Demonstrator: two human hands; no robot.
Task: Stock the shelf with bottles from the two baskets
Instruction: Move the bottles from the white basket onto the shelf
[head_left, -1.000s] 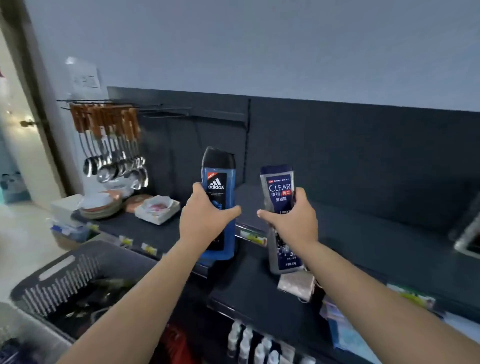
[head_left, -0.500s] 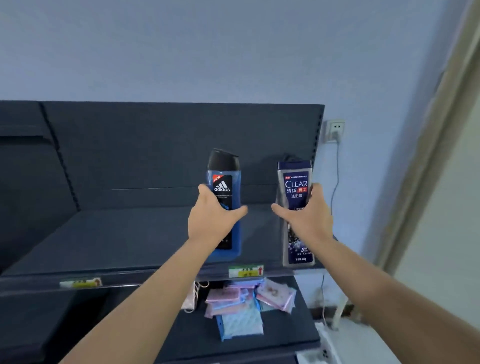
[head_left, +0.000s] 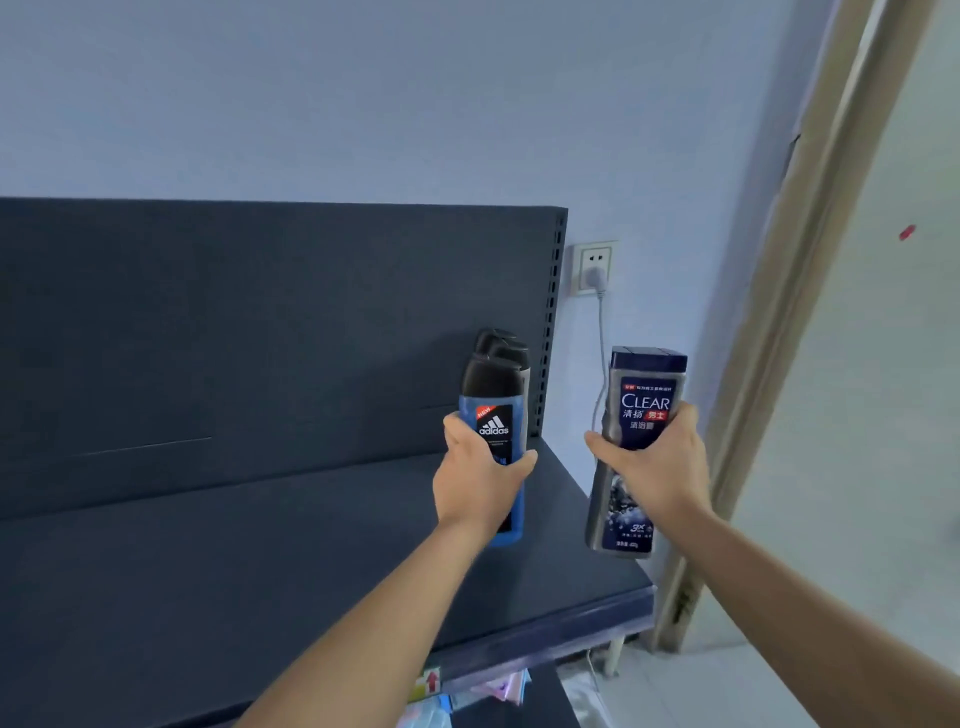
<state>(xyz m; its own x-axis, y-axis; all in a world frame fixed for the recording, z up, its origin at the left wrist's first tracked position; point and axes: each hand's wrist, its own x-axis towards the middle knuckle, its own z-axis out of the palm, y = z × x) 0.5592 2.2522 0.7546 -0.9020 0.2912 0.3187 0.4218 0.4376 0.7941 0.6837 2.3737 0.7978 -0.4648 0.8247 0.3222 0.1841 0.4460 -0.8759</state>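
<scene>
Left hand (head_left: 480, 486): clamped around the middle of a blue translucent plastic bottle with a black cap and an "adidas" label (head_left: 493, 410). Thumb is on the right side and the fingers wrap the left. The bottle is upright over the right end of the dark blue-grey shelf board (head_left: 260, 571). Can't tell if its base touches the board.

Right hand (head_left: 657, 473): clamped around the middle of a grey see-through bottle with a navy flat cap and a dark "CLEAR" label (head_left: 647, 384). This one leans slightly and is held in the air at the shelf's right edge, not resting on anything.

The hands are apart with a gap between the two bottles, and the label faces the camera on both.

Just behind the adidas bottle, in the far right corner against the dark back panel (head_left: 260, 322), stand more black-capped bottles (head_left: 506, 345). Only their caps show, so the count is unclear.

- Right of the shelf upright there is a white wall socket (head_left: 595, 267) with a plug in it and a white cable (head_left: 601, 364) hanging down behind the CLEAR bottle.
- Far right is a beige door frame (head_left: 810, 291).
- On the shelf's near edge is a price tag with a red arrow (head_left: 428, 683).
- Pastel packets (head_left: 498, 693) lie on the level below.
</scene>
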